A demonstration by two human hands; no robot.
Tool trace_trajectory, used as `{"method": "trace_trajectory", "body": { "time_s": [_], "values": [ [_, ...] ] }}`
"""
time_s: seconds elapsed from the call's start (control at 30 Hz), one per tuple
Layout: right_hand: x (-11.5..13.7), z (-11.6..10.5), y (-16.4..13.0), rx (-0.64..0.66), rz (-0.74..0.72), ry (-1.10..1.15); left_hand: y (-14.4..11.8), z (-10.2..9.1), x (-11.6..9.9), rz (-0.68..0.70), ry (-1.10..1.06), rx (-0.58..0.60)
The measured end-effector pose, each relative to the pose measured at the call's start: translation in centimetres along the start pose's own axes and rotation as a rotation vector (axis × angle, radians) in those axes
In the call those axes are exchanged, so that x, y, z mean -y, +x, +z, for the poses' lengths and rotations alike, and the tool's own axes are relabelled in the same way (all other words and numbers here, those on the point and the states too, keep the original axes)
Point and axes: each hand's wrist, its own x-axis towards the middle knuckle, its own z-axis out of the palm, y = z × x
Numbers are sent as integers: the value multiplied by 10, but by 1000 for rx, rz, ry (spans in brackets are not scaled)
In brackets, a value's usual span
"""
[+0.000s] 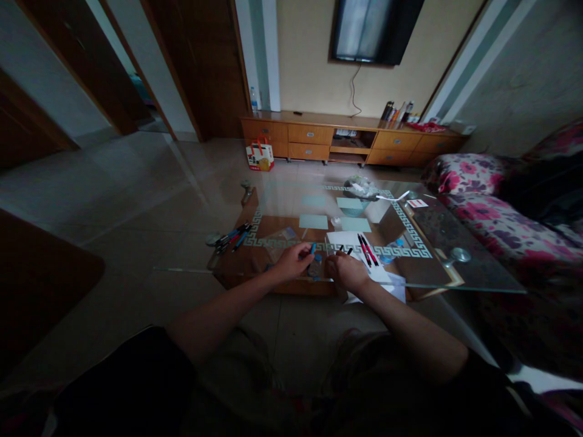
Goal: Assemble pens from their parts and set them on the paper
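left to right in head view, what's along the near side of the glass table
pile of black, blue and red pens → left hand → right hand → two slim red-and-black pens → round silvery metal fitting

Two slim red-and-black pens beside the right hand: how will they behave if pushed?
The slim red-and-black pens would probably roll sideways: their barrels look narrow and roundish. They'd likely stay stiff, looking straight end to end. Tipping seems unlikely, since they lie flat.

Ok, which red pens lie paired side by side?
The two red-and-black pens on the white paper, near the right hand; the mixed-colour pens at the glass table's left are heaped.
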Motion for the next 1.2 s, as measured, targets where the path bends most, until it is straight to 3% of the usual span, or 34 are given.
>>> {"method": "trace_trajectory", "body": {
  "time_s": [1.2],
  "values": [
    [-2,1,2,-1,57,66,0,0,2,3,9,10]
  ]
}}
